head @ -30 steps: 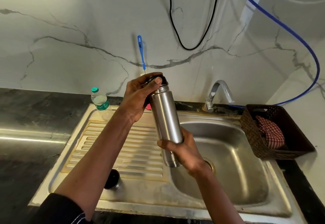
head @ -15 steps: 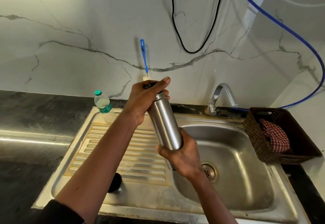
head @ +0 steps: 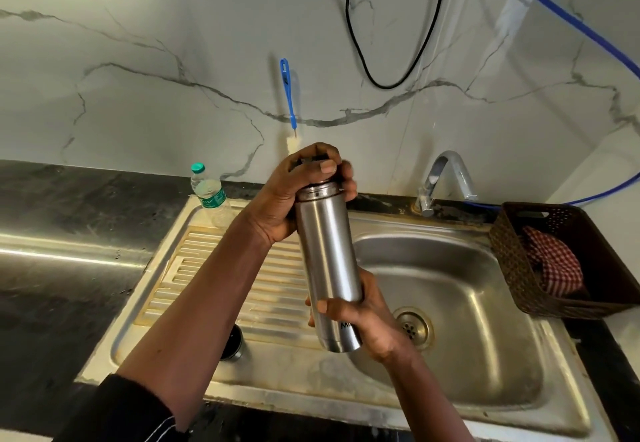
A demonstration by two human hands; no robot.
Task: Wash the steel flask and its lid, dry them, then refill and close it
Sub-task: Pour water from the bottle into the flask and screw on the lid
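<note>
Steel flask (head: 327, 261) held upright above the sink's (head: 478, 355) 9 o'clock edge, right hand (head: 363, 320) clamped round its base, left hand (head: 298, 188) curled over the lid (head: 313, 160) at the flask's 12 o'clock, seemingly unscrewing ahead of washing; next, a firm twist and lift.

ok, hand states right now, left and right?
Left hand: closed, gripping the black lid on top of the steel flask.
Right hand: closed, holding the steel flask near its base.
</note>
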